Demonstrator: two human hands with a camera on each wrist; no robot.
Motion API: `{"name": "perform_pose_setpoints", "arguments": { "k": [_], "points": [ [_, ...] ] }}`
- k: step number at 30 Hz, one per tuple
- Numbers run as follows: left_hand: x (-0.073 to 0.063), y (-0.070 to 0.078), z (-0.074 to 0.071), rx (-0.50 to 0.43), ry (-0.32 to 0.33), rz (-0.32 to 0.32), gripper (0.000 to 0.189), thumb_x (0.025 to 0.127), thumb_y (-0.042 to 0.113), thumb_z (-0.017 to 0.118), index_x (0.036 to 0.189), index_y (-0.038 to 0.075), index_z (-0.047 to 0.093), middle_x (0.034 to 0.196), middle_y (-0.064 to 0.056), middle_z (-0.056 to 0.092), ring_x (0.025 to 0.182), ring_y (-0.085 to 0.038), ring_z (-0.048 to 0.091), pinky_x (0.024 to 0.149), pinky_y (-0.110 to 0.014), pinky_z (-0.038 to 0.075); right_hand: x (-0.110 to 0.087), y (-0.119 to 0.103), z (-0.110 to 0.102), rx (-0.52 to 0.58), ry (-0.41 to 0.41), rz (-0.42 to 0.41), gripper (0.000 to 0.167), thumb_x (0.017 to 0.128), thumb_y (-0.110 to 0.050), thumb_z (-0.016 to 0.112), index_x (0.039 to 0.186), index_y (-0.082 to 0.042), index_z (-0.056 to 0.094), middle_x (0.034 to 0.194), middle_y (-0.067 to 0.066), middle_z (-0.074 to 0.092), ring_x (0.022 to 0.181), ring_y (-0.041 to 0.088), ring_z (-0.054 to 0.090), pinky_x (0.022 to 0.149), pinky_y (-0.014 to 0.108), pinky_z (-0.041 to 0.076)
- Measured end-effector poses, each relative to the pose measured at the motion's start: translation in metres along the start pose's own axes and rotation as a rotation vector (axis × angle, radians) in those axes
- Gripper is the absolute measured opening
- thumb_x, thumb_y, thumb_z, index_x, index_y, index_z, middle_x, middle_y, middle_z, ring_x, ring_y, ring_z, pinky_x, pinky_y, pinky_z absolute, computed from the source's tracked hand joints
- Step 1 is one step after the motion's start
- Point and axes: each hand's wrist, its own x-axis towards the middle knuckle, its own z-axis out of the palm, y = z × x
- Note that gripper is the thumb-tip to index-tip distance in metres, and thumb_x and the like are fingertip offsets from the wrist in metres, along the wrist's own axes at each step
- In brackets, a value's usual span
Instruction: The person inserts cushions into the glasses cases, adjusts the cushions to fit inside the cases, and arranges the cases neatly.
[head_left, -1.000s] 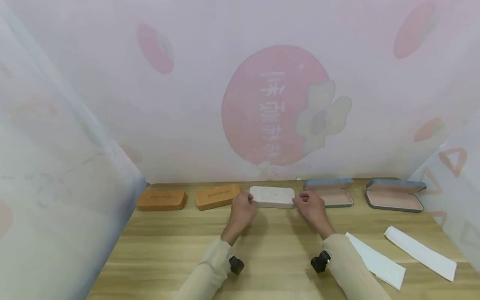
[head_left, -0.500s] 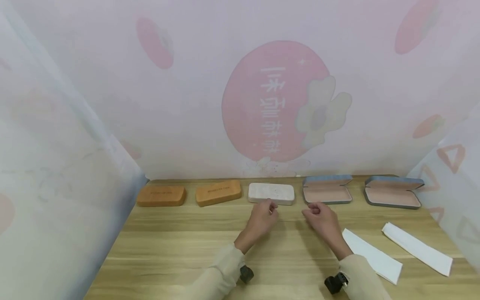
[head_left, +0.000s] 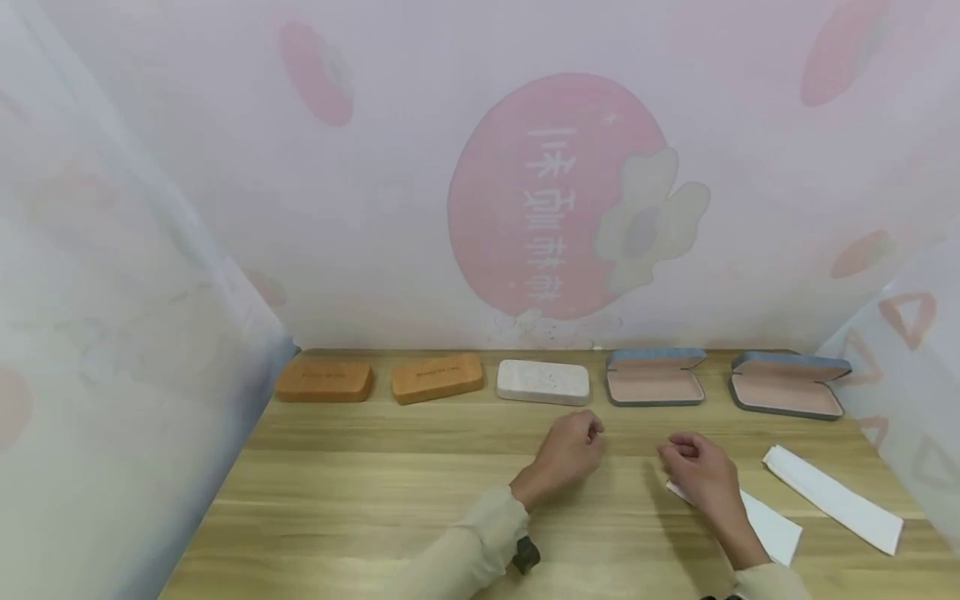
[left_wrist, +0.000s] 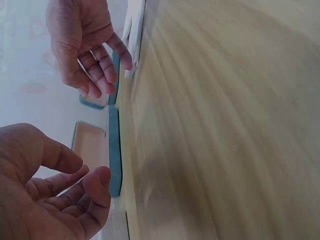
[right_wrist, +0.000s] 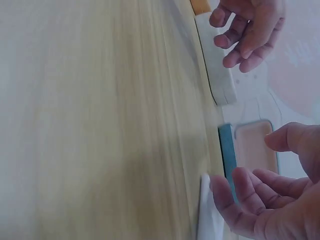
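Note:
My left hand (head_left: 567,452) hovers over the table in front of the white glasses case (head_left: 543,382), its fingers loosely bent and holding nothing. To its right, my right hand (head_left: 703,473) is above the near folded white cloth (head_left: 772,527), overlapping part of it in the head view; its fingers are relaxed with a gap to the thumb. Behind the hands stand two blue glasses cases, lids raised and pink linings showing: one nearer (head_left: 655,385) and one farther right (head_left: 786,396). Both hands appear without anything between the fingers in the wrist views.
Two orange-brown cases, one at the far left (head_left: 324,382) and one tilted slightly (head_left: 438,377), lie closed in the same back row. A second folded white cloth (head_left: 834,498) rests at the right. Printed fabric walls (head_left: 375,250) border the wooden table (head_left: 337,500).
Both hands have withdrawn from the white case and moved right and toward the near side. The right hand now overlaps the near cloth. The cases have kept their places.

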Motion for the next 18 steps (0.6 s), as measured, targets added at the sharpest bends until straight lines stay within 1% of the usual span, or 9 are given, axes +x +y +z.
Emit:
{"name": "perform_pose_setpoints", "arguments": {
  "k": [3, 5, 8, 10, 13, 15, 18],
  "points": [
    [0.003, 0.005, 0.009, 0.005, -0.023, 0.018, 0.020, 0.097, 0.005, 0.057, 0.111, -0.001, 0.069, 0.096, -0.007, 0.071, 0.073, -0.003, 0.056, 0.070, -0.015, 0.051, -0.003, 0.007, -0.010, -0.007, 0.016, 0.017, 0.049, 0.099, -0.030, 0.061, 0.133, 0.005, 0.059, 0.118, 0.022, 0.070, 0.076, 0.009, 0.069, 0.067, 0.019, 0.053],
    [0.005, 0.008, 0.015, 0.026, -0.031, 0.030, 0.018, 0.096, 0.005, 0.057, 0.109, 0.000, 0.069, 0.094, -0.005, 0.071, 0.072, -0.002, 0.055, 0.070, -0.014, 0.050, -0.005, 0.011, -0.014, -0.002, 0.027, 0.030, 0.047, 0.099, -0.028, 0.061, 0.133, 0.006, 0.059, 0.117, 0.022, 0.070, 0.073, 0.009, 0.070, 0.065, 0.019, 0.054],
    [0.007, 0.012, 0.025, 0.071, -0.041, 0.038, 0.017, 0.095, 0.007, 0.059, 0.106, 0.003, 0.071, 0.093, -0.001, 0.070, 0.073, -0.001, 0.055, 0.071, -0.013, 0.050, -0.009, 0.018, -0.022, -0.027, 0.049, 0.041, 0.047, 0.098, -0.028, 0.062, 0.131, 0.006, 0.060, 0.114, 0.021, 0.071, 0.069, 0.008, 0.069, 0.064, 0.019, 0.053],
    [0.008, 0.015, 0.031, 0.114, -0.047, 0.038, 0.015, 0.094, 0.007, 0.059, 0.104, 0.005, 0.071, 0.092, 0.002, 0.070, 0.074, 0.000, 0.055, 0.071, -0.013, 0.049, -0.012, 0.021, -0.026, -0.028, 0.045, 0.057, 0.049, 0.098, -0.030, 0.063, 0.131, 0.006, 0.059, 0.115, 0.021, 0.070, 0.070, 0.007, 0.068, 0.064, 0.019, 0.054],
    [0.009, 0.019, 0.040, 0.168, -0.063, 0.016, 0.016, 0.093, 0.010, 0.060, 0.103, 0.009, 0.072, 0.096, 0.005, 0.071, 0.080, 0.001, 0.058, 0.073, -0.014, 0.050, -0.015, 0.026, -0.034, -0.011, 0.025, 0.093, 0.055, 0.099, -0.034, 0.064, 0.134, 0.007, 0.056, 0.117, 0.022, 0.069, 0.073, 0.004, 0.064, 0.064, 0.021, 0.056],
    [0.010, 0.022, 0.044, 0.192, -0.073, 0.006, 0.016, 0.092, 0.011, 0.060, 0.102, 0.010, 0.072, 0.095, 0.006, 0.071, 0.082, 0.000, 0.059, 0.073, -0.015, 0.050, -0.016, 0.029, -0.040, 0.011, 0.005, 0.117, 0.059, 0.099, -0.036, 0.064, 0.137, 0.008, 0.053, 0.118, 0.021, 0.068, 0.076, 0.001, 0.061, 0.066, 0.022, 0.057],
    [0.011, 0.027, 0.050, 0.224, -0.084, 0.002, 0.015, 0.090, 0.012, 0.060, 0.100, 0.012, 0.072, 0.093, 0.008, 0.070, 0.080, 0.001, 0.058, 0.070, -0.015, 0.048, -0.018, 0.035, -0.048, 0.016, -0.007, 0.144, 0.061, 0.099, -0.038, 0.063, 0.137, 0.008, 0.053, 0.114, 0.016, 0.070, 0.078, -0.003, 0.059, 0.067, 0.023, 0.058]
  ]
}}
